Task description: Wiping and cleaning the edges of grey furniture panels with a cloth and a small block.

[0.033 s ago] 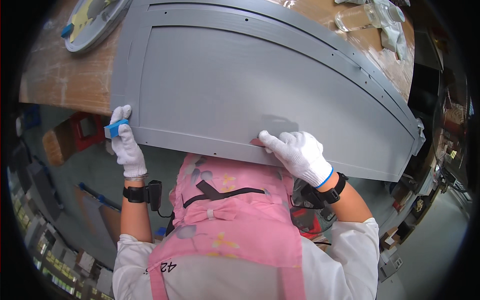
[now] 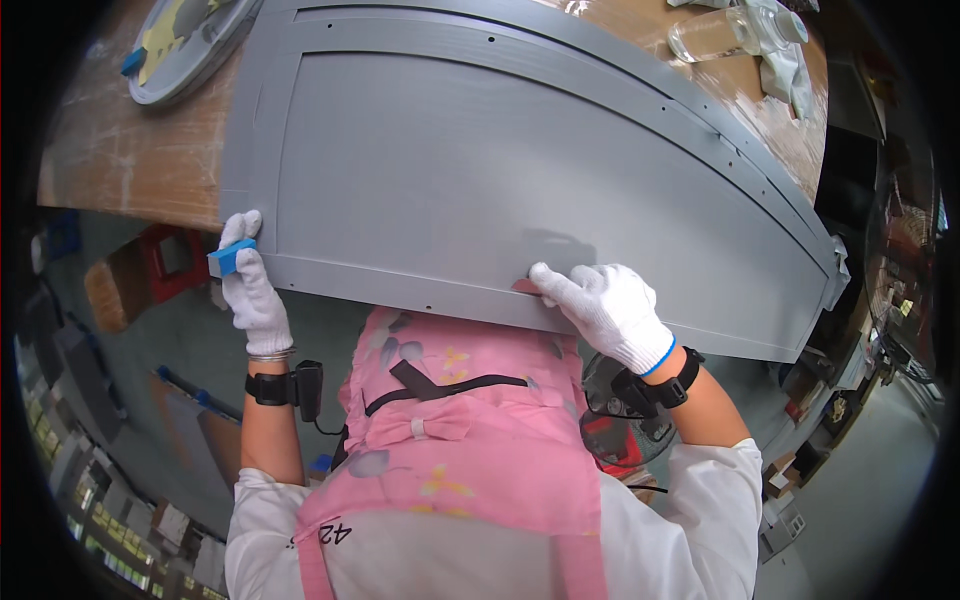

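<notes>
A large grey framed panel point(image 2: 480, 170) with small holes along its rails lies in front of me. My gloved left hand point(image 2: 252, 280) is at its near left corner, closed on a small blue block point(image 2: 233, 256) like a sponge. By the near rail, my gloved right hand point(image 2: 605, 308) presses a reddish-brown piece of sandpaper point(image 2: 526, 286) against the panel's inner edge. Only a corner of that piece shows; the fingers hide the remainder. A second grey panel point(image 2: 560, 32) sits just behind or under the first.
The panels rest on a table covered in brown wrapped board point(image 2: 140, 150). A round grey lid or tub point(image 2: 205, 70) with a yellow piece and a blue block stands far left. At the far right lies a clear bottle point(image 2: 715, 38) beside a crumpled cloth point(image 2: 788, 80). A red stool point(image 2: 178, 262) stands below left.
My right hand has slid slightly to the right along the near rail with the sandpaper. My left hand and the panel look almost unmoved.
</notes>
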`<state>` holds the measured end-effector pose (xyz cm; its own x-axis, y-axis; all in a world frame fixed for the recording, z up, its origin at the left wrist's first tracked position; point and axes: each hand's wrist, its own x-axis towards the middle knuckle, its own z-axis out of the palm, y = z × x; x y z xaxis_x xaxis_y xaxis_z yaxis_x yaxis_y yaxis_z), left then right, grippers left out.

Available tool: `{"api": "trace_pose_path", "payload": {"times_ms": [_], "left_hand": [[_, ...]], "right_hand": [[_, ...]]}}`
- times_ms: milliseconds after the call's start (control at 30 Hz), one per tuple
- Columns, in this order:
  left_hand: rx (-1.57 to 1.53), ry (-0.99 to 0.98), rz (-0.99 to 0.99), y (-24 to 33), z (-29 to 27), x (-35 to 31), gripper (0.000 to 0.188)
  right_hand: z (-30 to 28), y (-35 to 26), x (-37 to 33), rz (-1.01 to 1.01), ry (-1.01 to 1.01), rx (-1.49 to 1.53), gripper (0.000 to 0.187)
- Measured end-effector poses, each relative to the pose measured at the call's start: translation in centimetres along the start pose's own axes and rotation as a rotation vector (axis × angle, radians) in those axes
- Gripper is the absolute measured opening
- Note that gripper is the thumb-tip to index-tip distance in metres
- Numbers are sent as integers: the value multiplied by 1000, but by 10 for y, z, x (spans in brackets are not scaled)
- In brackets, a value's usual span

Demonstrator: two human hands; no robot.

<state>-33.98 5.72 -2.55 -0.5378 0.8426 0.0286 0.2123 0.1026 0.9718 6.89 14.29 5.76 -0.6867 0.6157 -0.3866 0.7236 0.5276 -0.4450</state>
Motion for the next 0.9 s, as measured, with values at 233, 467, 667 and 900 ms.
{"api": "trace_pose_path", "payload": {"times_ms": [233,467,667,900], "left_hand": [[29,-40,35,-6,-4,1,54],[-48,-6,-7,-9,-5,0,54],[34,5,31,-1,0,-1,55],[96,2,72,3,4,0,63]], "right_hand": [[15,-9,1,2,73,-60,56],[12,5,-11,14,-13,-38,56],[6,2,-6,-12,-48,-67,54],[16,-16,4,-12,9,-114,55]]}}
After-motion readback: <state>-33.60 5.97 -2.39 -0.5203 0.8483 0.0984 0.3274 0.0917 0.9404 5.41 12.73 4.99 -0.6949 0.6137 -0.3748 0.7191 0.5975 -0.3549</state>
